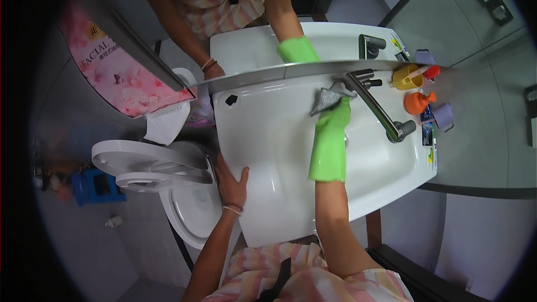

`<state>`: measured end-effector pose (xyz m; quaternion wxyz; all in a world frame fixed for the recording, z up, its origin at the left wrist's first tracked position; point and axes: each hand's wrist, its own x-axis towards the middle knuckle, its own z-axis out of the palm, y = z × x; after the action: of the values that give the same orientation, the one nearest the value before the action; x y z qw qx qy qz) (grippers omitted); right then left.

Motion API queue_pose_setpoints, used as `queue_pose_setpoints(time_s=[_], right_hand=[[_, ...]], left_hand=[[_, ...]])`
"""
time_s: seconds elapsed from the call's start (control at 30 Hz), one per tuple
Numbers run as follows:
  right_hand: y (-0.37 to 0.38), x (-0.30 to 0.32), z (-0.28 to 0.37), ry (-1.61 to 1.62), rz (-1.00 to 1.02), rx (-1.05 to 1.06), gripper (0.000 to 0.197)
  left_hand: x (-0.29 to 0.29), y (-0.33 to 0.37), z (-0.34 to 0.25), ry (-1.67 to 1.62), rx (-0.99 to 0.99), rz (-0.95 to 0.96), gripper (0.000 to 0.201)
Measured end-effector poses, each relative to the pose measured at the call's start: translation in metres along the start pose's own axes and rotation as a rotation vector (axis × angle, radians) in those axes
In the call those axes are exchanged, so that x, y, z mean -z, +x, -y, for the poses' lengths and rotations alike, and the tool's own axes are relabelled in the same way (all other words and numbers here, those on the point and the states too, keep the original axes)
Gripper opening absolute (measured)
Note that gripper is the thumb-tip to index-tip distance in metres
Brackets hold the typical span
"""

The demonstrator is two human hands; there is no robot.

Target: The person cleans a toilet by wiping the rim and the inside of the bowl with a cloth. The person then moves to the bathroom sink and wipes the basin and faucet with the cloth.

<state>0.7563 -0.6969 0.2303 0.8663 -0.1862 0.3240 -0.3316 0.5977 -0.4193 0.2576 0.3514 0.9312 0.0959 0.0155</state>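
Note:
A green rubber glove covers my right hand (334, 126), which reaches across the white washbasin (268, 134) to its back edge. Its fingers press a silvery-grey cleaning cloth (329, 99) against the surface, just left of the tap (376, 106). The cloth hides part of the fingertips. My left hand (232, 183) is bare and rests on the basin's left edge, fingers stretched out and thumb apart, holding nothing. Two bracelets circle that wrist.
Along the basin's right end stand a yellow cup (406, 77), an orange pump bottle (418, 102) and a purple cup (444, 116). A mirror borders the back. At left are a toilet (193, 207) with raised lid and a hanging pink tissue pack (120, 72).

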Motion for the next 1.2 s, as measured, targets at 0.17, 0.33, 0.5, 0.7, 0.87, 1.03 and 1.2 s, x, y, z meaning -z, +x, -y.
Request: queue_pose_setpoints(time_s=[0.17,0.33,0.5,0.7,0.87,1.03,1.2], right_hand=[[0.022,-0.030,-0.041,-0.124,0.044,-0.034,0.026],[-0.035,0.002,-0.055,-0.628,0.131,0.038,0.025],[-0.044,-0.061,-0.060,-1.258,0.611,0.574,0.024],[-0.070,-0.068,-0.099,-1.837,0.961,0.772,0.023],[-0.090,-0.028,-0.080,-1.991,1.115,0.678,0.023],[-0.133,0.008,-0.057,-1.863,1.244,0.609,0.021],[-0.113,0.073,0.007,-1.856,1.136,0.201,0.012]], left_hand=[[-0.003,-0.001,0.004,-0.121,0.108,0.099,0.082],[-0.002,-0.001,0.004,-0.011,0.081,0.027,0.081],[-0.010,0.000,0.005,0.093,0.028,0.007,0.082],[-0.012,-0.005,0.009,0.073,-0.014,-0.033,0.081],[-0.005,-0.010,0.007,0.005,0.081,0.125,0.082],[-0.001,-0.010,0.016,-0.040,0.045,0.018,0.080],[-0.006,-0.006,0.016,0.023,0.088,0.037,0.080]])
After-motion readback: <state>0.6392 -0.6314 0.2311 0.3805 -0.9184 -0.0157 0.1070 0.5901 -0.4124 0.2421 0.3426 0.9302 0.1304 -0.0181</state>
